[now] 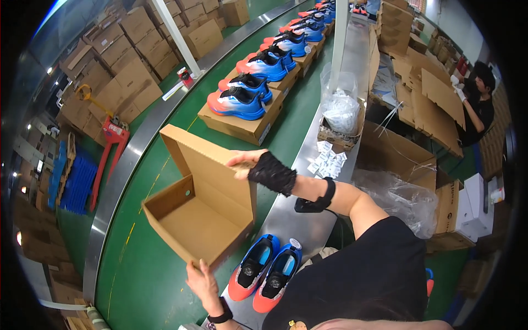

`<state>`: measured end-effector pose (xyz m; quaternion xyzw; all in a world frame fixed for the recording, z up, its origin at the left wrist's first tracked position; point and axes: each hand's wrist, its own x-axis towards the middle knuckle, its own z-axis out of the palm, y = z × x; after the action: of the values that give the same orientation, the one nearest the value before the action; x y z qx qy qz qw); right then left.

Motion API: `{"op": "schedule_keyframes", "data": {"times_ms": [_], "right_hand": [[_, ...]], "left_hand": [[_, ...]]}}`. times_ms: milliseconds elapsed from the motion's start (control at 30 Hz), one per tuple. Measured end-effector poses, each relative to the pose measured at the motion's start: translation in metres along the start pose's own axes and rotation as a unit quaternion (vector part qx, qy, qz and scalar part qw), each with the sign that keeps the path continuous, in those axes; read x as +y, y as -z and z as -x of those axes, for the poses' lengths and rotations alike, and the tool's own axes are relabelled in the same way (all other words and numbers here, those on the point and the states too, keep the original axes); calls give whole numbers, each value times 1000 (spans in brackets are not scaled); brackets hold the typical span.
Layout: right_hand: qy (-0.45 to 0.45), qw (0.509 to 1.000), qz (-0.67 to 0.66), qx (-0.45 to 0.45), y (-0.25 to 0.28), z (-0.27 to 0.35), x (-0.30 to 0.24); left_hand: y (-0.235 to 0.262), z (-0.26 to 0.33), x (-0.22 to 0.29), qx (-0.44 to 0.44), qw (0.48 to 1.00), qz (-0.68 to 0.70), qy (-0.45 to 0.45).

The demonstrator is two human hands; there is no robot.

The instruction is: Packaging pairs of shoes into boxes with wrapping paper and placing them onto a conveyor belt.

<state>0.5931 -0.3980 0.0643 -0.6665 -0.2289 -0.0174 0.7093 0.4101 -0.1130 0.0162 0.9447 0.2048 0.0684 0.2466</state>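
Observation:
A brown cardboard shoe box [201,217] with its hinged lid [206,157] raised is tilted over the green conveyor belt; its inside is bare. My right hand [264,169], in a black fingerless glove, grips the lid's upper edge. At the box's near lower edge my left hand [202,283] holds on, thumb and fingers against the cardboard. Just right of that hand, a pair of shoes stands side by side on the metal ledge: one blue and coral shoe [254,268] and its mate [279,278], both with black openings.
Ahead on the belt [124,275], several brown boxes [239,122] carry pairs of blue and coral shoes [239,102]. White packets [327,160] lie on the ledge beside a carton holding a plastic bag [341,113]. A co-worker [478,104] handles cardboard at right. A red pallet jack [113,143] stands left.

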Motion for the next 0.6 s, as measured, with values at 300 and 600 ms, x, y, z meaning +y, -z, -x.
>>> {"op": "schedule_keyframes", "data": {"times_ms": [300,600], "right_hand": [[-196,913,305,187,82,101,131],[-31,796,604,24,50,213,164]], "left_hand": [[-85,20,-170,-35,975,152,157],[-27,58,-157,-13,889,409,205]]}}
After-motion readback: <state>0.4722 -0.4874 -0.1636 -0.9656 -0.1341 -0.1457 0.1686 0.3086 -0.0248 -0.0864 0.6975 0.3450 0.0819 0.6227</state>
